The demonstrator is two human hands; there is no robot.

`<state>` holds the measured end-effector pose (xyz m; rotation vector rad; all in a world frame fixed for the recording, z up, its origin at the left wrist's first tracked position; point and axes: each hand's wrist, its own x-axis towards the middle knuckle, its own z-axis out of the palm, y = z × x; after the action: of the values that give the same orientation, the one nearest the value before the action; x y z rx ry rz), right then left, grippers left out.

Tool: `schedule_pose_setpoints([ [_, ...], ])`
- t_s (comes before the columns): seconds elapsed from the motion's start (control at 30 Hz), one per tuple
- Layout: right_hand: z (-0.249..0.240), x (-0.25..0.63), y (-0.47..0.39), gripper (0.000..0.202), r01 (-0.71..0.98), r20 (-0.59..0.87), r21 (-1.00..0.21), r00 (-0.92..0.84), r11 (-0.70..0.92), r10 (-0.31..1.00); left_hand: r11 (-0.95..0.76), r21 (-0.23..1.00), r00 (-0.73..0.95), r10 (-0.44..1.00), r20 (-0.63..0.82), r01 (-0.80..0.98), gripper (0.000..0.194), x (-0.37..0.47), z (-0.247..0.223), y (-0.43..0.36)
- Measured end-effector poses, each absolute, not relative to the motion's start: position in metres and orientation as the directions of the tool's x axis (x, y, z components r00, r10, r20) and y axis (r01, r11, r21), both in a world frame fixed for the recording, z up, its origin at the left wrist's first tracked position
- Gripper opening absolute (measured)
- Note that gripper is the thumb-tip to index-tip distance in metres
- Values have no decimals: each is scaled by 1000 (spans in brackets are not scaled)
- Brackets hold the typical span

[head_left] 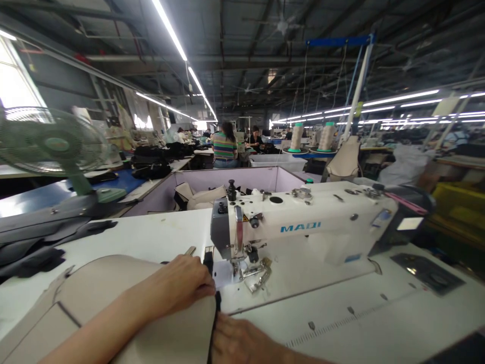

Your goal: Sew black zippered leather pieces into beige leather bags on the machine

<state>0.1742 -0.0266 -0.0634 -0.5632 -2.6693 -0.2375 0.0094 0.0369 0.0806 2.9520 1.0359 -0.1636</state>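
A large beige fabric piece (pixel 125 270) with black edging lies over the left of the sewing table, its right edge close to the needle area of a white sewing machine (pixel 303 227). Across the fabric reaches my left hand (pixel 185 280), fingers curled down and pinching it near that edge, just left of the presser foot (pixel 235 268). My right hand (pixel 240 341) grips the black edging (pixel 216 303) lower down, nearer to me; its fingertips are partly hidden. A metal folder attachment (pixel 259 275) sits beside the needle.
Dark fabric pieces (pixel 41 242) lie at the table's left, near a green fan (pixel 60 146). Behind the machine stands a lilac-walled bin (pixel 235 178) with beige pieces inside. Two thread cones (pixel 297 136) stand on a rack. Other people sit farther back, including one in a striped top (pixel 224 146).
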Motion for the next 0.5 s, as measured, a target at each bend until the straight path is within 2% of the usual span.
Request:
schedule_pose_setpoints([
  [0.13, -59, 218, -29, 18, 556, 460, 175, -776, 813, 432, -743, -98, 743, 668, -47, 662, 29, 21, 81, 43],
  [0.23, -68, 228, -29, 18, 600, 553, 239, -730, 764, 401, -758, -35, 756, 652, -56, 651, 32, 18, 69, 38],
  [0.3, -76, 223, -28, 16, 620, 623, 237, -688, 748, 372, -738, 39, 739, 671, -62, 673, 32, 13, 63, 35],
  [0.37, -80, 216, -28, 18, 650, 705, 196, -614, 734, 356, -691, 158, 704, 708, -49, 706, 31, 9, 66, 34],
  [0.4, -81, 213, -28, 20, 662, 742, 178, -576, 728, 343, -659, 257, 689, 723, -40, 707, 30, 7, 70, 34],
  [0.5, -79, 208, -28, 25, 660, 778, 161, -543, 734, 318, -393, 700, 621, 778, -91, 596, 35, 5, 83, 37],
])
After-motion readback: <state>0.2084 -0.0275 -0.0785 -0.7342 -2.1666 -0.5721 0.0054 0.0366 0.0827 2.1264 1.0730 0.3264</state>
